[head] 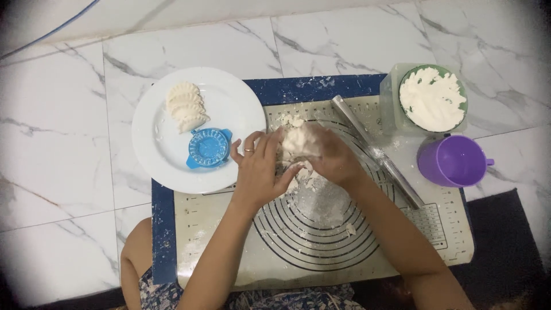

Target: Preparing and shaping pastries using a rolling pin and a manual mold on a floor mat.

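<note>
Marble floor tiles carry my baking mat (321, 252) at frame centre, where my left hand (259, 169) and right hand (328, 156) close together around a dough lump (297, 140), soft, sticky, best cupped underneath, white plate (158, 155) upper left.

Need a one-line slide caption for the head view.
Both hands, left hand and right hand, hold a lump of dough over a floured pastry mat, beside a white plate of shaped dumplings.
</note>
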